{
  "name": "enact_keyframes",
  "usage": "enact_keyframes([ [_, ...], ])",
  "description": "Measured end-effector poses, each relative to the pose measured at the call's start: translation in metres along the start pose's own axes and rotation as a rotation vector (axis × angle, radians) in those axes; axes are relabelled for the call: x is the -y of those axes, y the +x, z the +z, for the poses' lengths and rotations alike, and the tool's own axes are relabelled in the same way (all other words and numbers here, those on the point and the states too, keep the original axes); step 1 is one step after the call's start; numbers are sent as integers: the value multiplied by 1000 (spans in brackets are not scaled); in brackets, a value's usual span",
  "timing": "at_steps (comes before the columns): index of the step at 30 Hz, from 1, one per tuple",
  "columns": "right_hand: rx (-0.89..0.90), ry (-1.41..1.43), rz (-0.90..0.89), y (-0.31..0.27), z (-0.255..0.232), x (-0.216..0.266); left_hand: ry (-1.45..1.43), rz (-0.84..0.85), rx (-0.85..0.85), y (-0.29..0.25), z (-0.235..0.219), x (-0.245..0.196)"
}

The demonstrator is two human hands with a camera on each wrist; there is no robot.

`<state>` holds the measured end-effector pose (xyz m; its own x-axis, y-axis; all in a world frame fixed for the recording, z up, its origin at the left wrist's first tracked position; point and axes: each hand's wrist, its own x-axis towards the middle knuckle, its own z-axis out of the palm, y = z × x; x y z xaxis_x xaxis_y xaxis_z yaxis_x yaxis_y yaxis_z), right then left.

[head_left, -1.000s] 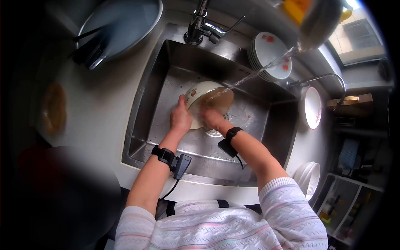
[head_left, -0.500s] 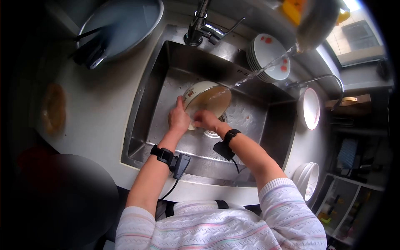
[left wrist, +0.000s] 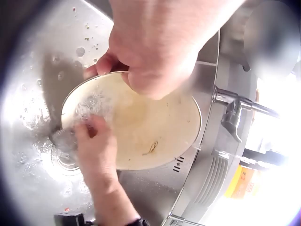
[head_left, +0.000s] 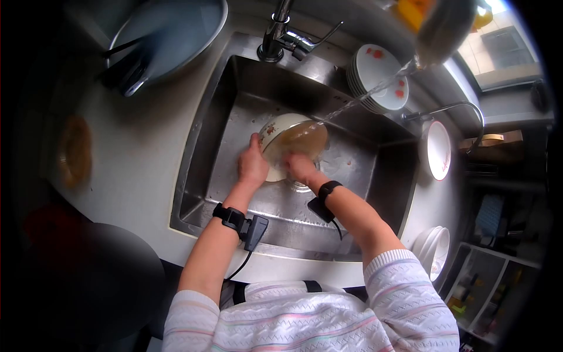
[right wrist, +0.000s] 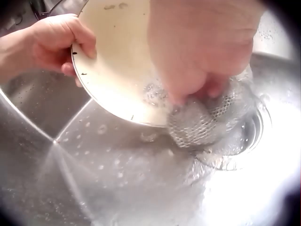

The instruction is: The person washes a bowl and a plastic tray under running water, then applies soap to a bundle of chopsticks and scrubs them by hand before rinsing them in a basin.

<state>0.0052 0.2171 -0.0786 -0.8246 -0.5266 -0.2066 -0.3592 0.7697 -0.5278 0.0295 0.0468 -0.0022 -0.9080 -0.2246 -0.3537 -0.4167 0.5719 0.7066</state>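
A cream bowl with a flower pattern outside is tilted in the sink, its inside wet and holding some cloudy water. My left hand grips its rim, thumb inside and fingers outside, as the right wrist view shows. At the lower edge of the bowl, my right hand has its fingers curled around a grey mesh scrubbing cloth. The cloth hangs over the bowl's rim near the drain. In the left wrist view, dark specks and a thin brown scrap cling to the inside of the bowl.
A stream of water falls into the steel sink from the upper right. Stacked plates, a white bowl and nested bowls line the right side. A main tap stands behind; a large basin is back left.
My right hand moved left and down toward the bowl's near edge, then back to the right. My left hand stays on the rim, and the bowl shifts only slightly.
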Motion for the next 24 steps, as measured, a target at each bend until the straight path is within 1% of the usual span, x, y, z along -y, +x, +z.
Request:
enact_keyframes([
  [1,-6,-5,3,0,1,-2,-3,8,1,-1,2,0],
  [3,81,27,40,4,7,1,-86,-20,-25,1,2,2],
  [4,89,214,66,-5,-1,23,-88,-16,-28,4,3,4],
  [5,89,306,-51,-12,13,24,-27,-15,-53,6,5,8],
  [6,103,219,-114,-28,3,42,35,-16,-75,5,6,12],
  [7,114,134,-174,-41,-10,59,38,-20,-73,5,4,13],
  [8,114,135,-174,-44,-10,50,-37,-70,-34,8,0,13],
  [9,89,-161,-233,-45,-11,30,-113,-115,4,10,-4,12],
  [10,60,-457,-286,-44,-10,13,-108,-20,-39,14,3,20],
  [11,-43,-505,-298,-35,-10,-1,-106,-11,-40,13,-3,9],
  [13,15,-562,-180,-21,-17,16,-265,-328,146,8,-20,-17],
  [14,8,-560,-178,-19,-11,25,-260,-323,145,8,-22,-17],
  [16,156,-388,-150,-15,4,48,-326,-274,93,7,-28,-10],
  [17,152,-380,-158,-10,8,61,-318,-276,85,6,-22,0],
  [18,178,16,-80,-6,1,82,-408,-354,121,8,-10,15],
  [19,200,409,3,-2,-5,93,-499,-430,162,4,-15,7],
  [20,196,414,6,-2,-7,98,-386,-405,114,3,-22,0],
  [21,180,504,1,-4,-6,100,-381,-409,119,4,-18,6],
  [22,163,588,-9,-4,-7,101,-262,-303,67,8,-13,12],
  [23,162,586,-9,-7,3,85,-143,-195,17,12,-9,17],
  [24,-53,170,-221,-15,22,53,-142,-193,18,10,-13,13],
])
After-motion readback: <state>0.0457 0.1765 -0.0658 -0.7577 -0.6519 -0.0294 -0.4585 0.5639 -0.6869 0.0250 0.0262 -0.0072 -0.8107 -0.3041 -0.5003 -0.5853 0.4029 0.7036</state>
